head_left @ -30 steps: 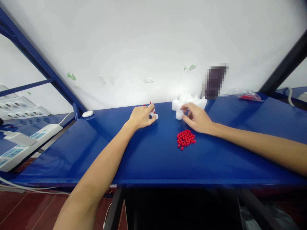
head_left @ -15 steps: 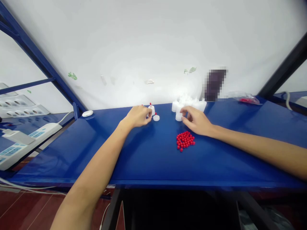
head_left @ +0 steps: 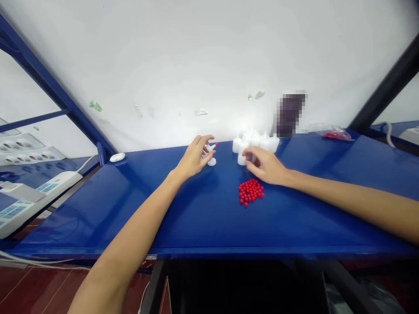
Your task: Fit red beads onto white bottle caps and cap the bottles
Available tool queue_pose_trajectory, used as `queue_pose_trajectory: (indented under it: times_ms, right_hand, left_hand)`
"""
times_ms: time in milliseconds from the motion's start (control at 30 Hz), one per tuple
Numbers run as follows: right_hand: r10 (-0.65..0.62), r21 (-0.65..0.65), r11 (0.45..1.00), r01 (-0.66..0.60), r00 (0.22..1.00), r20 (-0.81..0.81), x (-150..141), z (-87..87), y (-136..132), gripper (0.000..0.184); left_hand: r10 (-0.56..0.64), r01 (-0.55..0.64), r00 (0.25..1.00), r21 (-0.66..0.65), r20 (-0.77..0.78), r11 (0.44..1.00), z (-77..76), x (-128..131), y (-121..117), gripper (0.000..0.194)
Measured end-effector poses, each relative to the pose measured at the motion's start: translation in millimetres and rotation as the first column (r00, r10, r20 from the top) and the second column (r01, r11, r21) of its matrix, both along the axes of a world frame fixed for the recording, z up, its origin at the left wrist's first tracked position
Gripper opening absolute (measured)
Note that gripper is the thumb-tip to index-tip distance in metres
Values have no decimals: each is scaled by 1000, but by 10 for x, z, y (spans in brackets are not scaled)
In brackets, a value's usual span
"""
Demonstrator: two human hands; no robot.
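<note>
— "White wall (head_left: 170, 56), patched with scraps; blue desk (head_left: 196, 213) before it. What do I list for the left?"

— "One left hand (head_left: 194, 158), bare, near the back edge. Thumb and forefinger stand apart. Between them I log one white nozzle (head_left: 213, 146), red-tipped, tilted right. The hand covers what lies behind, so I cannot tell whether this grip is clamped on it. One flat white round piece (head_left: 211, 162) sits just below the thumb."

— "And the right?"

— "One right hand (head_left: 265, 166), bare, curled, thumb and forefinger at the side of one white container (head_left: 241, 159). A gap shows between those two digits; from my end I cannot tell whether the grip holds the container or only rests beside it. Further white containers (head_left: 253, 138), one cluster, stand behind, near the wall."

— "Loose stock?"

— "Small red caps (head_left: 251, 191), one patch, on the desk, nearer me than the right hand. Far left corner: one white oval case (head_left: 117, 157). Far right: one clear bag (head_left: 334, 132), red contents. Left margin: one white power strip (head_left: 41, 198)."
</note>
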State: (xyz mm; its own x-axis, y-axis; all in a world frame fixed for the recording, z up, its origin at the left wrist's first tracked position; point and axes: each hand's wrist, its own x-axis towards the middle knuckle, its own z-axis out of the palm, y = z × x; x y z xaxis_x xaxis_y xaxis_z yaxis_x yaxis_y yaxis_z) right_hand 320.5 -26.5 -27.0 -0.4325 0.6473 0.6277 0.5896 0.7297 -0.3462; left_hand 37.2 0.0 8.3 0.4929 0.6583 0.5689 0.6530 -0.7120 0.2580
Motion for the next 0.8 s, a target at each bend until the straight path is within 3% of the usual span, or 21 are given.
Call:
queue_pose_trajectory:
  times_ms: [200,300,433,600,800]
  right_hand:
    - [16,-26,1000,-16,1000,-2,-11,4,-3,21]
    - [29,-19,999,-29,1000,-2,-15,11,-7,18]
    - [35,-8,999,-35,999,15,-13,4,0,17]
    - [47,-2,999,-47,999,25,-22,7,-9,13]
    - [-61,-7,998,61,998,10,-42,26,-28,26]
  left_hand:
    - [27,-30,996,-34,-80,999,-88,12,35,28]
    - [51,-57,992,-43,-117,997,-77,-26,50,25]
    - [73,-81,989,-56,-126,995,-51,-86,65,36]
    - [23,-38,990,-108,-138,993,-6,-115,71,34]
    - [-27,7,989,-133,-145,991,5,-122,78,37]
